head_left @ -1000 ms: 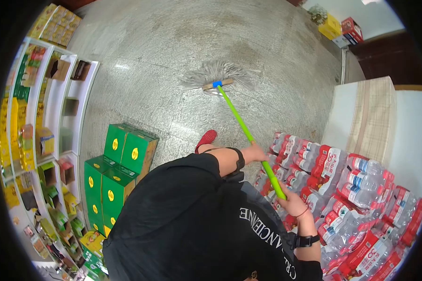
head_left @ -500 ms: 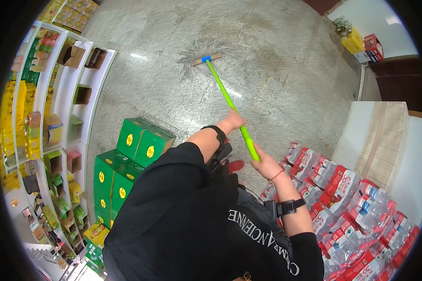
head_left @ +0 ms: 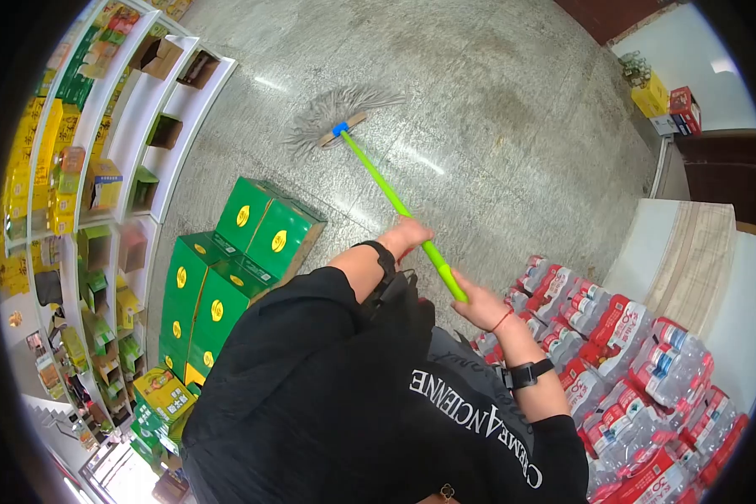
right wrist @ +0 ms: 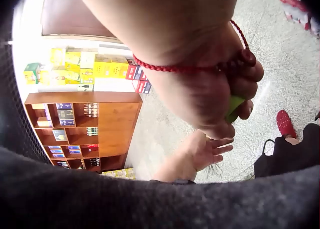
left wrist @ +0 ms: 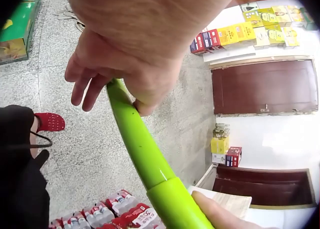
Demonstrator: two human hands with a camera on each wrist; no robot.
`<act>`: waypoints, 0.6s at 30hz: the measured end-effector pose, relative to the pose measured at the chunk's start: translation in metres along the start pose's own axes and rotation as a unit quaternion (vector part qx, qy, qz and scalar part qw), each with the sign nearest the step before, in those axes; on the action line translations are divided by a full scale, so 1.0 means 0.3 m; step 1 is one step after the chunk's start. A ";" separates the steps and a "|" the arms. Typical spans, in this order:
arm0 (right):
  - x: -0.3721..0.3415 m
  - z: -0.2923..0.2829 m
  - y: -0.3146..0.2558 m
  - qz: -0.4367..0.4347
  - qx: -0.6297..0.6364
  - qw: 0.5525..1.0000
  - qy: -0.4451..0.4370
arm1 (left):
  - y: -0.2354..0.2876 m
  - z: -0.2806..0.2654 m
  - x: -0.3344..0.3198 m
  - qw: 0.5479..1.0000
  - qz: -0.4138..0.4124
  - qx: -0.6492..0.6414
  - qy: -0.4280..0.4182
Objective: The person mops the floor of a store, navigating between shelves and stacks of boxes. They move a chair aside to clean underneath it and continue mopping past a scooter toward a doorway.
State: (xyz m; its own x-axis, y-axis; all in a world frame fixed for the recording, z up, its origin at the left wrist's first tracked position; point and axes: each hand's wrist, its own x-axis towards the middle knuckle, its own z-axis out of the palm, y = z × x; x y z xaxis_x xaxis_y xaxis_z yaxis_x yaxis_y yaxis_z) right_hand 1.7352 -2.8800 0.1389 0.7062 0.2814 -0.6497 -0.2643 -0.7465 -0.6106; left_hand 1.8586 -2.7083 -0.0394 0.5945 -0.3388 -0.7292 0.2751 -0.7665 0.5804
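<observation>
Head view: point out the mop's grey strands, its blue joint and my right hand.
Grey strands (head_left: 326, 114): head view, middle of the spread fan.
Blue joint (head_left: 340, 129): head view, centre of its top.
Right hand (head_left: 482, 306): head view, back of the hand.

Green cardboard cartons with yellow oval logos (head_left: 200, 290) stacked beside a white open-fronted shelving unit (head_left: 200, 118). Opposite: red-labelled clear plastic bottle packs (head_left: 617, 361), near a beige striped cloth (head_left: 687, 260) (draped over something white). Right wrist view: orange-brown wooden display cabinet (right wrist: 120, 121).
</observation>
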 end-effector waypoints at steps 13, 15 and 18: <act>-0.688 0.296 0.098 0.033 0.013 0.999 -0.001 | 0.058 0.362 -0.622 0.960 0.072 0.109 -0.248; -0.702 0.325 0.073 0.046 -0.011 0.999 0.001 | 0.018 0.431 -0.599 0.961 0.036 0.119 -0.246; -0.685 0.332 0.040 0.060 -0.030 0.998 0.006 | -0.044 0.417 -0.586 0.975 0.024 0.078 -0.208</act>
State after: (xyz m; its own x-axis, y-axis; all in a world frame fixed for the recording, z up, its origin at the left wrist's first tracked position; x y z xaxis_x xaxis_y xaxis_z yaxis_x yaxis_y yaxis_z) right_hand 1.5216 -2.8867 0.2200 0.6798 0.1803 -0.7109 -0.3083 -0.8093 -0.5000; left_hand 1.6560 -2.7068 0.0359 0.2379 -0.5428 -0.8055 0.1165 -0.8074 0.5784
